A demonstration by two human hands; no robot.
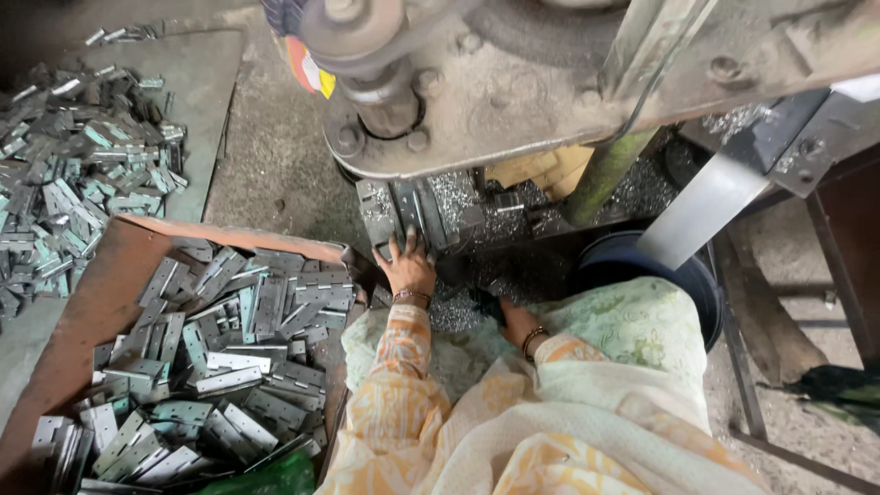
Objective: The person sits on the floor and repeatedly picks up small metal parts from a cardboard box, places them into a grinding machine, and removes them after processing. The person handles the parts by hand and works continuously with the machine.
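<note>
Right hand (507, 316) mostly hidden; left hand (406, 263) touches press bed (431, 215).

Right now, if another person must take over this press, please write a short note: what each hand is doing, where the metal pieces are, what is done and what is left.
Left hand: palm down, fingers spread on the press bed, at a grey metal piece; I cannot tell whether it grips it.
Right hand: low beside the lap, mostly hidden, wrist with a bangle; its fingers cannot be seen.
Hinges: the rust-brown tray at the left is heaped with metal hinges. A second pile of hinges lies on the floor sheet further left.
Metal shavings cover the bed and the lap.
Done and left: which pile is already pressed cannot be told.
</note>
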